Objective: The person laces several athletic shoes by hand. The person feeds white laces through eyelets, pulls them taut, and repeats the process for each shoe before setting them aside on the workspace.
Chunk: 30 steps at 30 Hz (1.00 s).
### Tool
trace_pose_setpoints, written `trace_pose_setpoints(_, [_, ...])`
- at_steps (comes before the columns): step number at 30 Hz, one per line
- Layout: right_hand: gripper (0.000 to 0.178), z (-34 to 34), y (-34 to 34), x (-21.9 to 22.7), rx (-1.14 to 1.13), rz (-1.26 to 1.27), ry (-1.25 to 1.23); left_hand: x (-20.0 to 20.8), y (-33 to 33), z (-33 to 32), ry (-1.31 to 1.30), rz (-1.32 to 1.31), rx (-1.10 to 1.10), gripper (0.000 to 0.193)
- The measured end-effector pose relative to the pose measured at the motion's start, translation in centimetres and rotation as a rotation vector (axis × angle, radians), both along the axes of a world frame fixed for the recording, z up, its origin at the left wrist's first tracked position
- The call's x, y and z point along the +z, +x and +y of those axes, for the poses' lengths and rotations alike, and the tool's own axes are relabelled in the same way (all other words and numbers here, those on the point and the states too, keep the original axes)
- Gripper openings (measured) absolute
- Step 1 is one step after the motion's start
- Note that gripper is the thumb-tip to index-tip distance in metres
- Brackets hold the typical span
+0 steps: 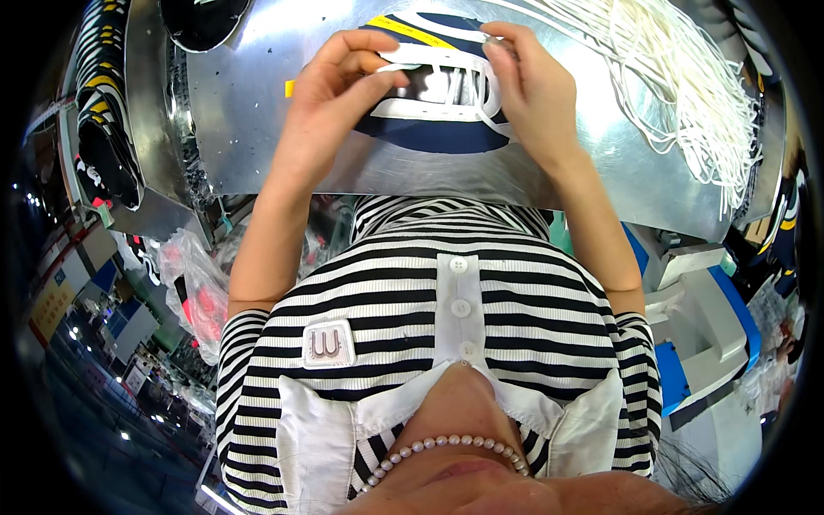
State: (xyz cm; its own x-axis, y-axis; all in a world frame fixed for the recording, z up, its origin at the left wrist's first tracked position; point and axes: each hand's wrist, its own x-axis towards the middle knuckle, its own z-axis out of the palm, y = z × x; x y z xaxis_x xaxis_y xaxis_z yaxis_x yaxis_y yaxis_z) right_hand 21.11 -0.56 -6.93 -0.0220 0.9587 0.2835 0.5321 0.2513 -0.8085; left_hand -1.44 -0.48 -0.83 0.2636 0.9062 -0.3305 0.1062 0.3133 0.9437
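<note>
Head view is filled at its top by a metal surface (240,129), on which a navy shoe upper (438,139) is laid, set between the person's 2 hands. The upper is marked with a yellow stripe and edged along its opening with 2 white eyelet strips. Across the opening, near its right end, white lace (463,86) is strung in several rungs, and a loose curve of it is seen close to the right hand.

The left hand (343,86) is placed at the left end of the opening, with its fingers bent and its thumb brought near them beside the far eyelet strip. A pale piece is seen between them, but whether the grip is closed on it cannot be told. The right hand (536,94) is held over the right end of the upper, its thumb and index finger drawn close together at the far edge; whether anything is pinched in that grip cannot be made out.

To the right, a large bundle of white laces (687,103) is spread over the surface. At the far left, dark shoe uppers (107,150) are stacked in a row. Lower down, clear plastic bags (190,287) are seen, and on the right a blue and white piece of equipment (699,322) is placed.
</note>
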Motion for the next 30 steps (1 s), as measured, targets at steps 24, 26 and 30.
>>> trace_pose_setpoints(24, [0.028, -2.6, 1.6, 2.2, -0.026, 0.422, -0.408, -0.8, 6.1, -0.5, 0.832, 0.484, -0.079, 0.02])
trace_pose_setpoints(26, [0.026, -2.7, 1.4, 2.7, 0.009, 0.566, -0.543, -0.3, 6.0, -0.2, 0.913, 0.553, -0.093, 0.02])
trace_pose_setpoints(30, [0.022, -6.7, 1.3, 3.2, 0.321, 0.408, -0.76, 0.1, 5.4, 0.3, 1.044, 0.787, -0.172, 0.019])
